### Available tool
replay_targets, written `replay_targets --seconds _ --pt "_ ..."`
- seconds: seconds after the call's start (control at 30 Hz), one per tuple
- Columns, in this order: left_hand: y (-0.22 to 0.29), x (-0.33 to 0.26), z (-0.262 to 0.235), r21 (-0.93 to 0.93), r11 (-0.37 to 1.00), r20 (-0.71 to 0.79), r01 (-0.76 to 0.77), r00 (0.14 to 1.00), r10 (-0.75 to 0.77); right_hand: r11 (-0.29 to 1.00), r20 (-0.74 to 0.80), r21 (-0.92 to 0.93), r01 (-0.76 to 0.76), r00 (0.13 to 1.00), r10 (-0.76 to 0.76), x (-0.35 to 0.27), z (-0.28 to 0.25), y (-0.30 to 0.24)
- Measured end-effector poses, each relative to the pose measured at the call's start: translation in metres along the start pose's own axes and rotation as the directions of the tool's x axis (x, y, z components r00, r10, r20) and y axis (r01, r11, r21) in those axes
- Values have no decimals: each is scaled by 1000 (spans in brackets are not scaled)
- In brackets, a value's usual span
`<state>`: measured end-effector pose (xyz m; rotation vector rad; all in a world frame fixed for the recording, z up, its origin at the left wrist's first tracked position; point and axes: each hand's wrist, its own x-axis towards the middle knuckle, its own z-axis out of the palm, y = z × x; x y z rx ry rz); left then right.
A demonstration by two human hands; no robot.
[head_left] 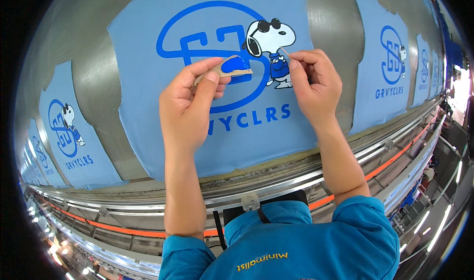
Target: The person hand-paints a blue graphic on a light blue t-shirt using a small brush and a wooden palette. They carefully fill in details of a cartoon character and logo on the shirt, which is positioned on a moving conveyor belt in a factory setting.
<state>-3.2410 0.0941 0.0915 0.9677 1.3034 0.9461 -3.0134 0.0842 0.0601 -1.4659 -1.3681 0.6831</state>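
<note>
A light-blue fabric panel [143,67] lies flat on the grey table, printed with a blue looped emblem, lettering and a white cartoon dog [276,35] in sunglasses and a blue top. Over the emblem, my left hand [190,89] pinches a small scrap of cardboard [241,73] between thumb and fingers. A blob of wet-looking blue ink [234,64] sits on that scrap. My right hand [318,85] grips a thin stick [285,52] like a toothpick, its tip close to the dog's lower jaw. Whether the tip touches the cloth I cannot tell.
More printed blue panels lie along the table, one to the left [74,127] and one to the right [380,67], with several smaller beyond. A metal rail [286,181] and an orange strip [321,202] run along the near edge.
</note>
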Motion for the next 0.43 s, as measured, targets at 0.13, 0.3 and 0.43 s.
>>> replay_targets --seconds 0.13,0.3,0.43 --pt "-8 -4 -2 91 995 -2 29 1000 -29 978 104 -51 201 975 -195 -4 3 -2" --pt "-23 -11 2 110 994 -9 19 1000 -18 942 141 -47 332 936 -322 -17 7 -6" --pt "-26 -12 4 161 987 2 -11 1000 11 949 188 -47 311 936 -297 -21 5 -2"
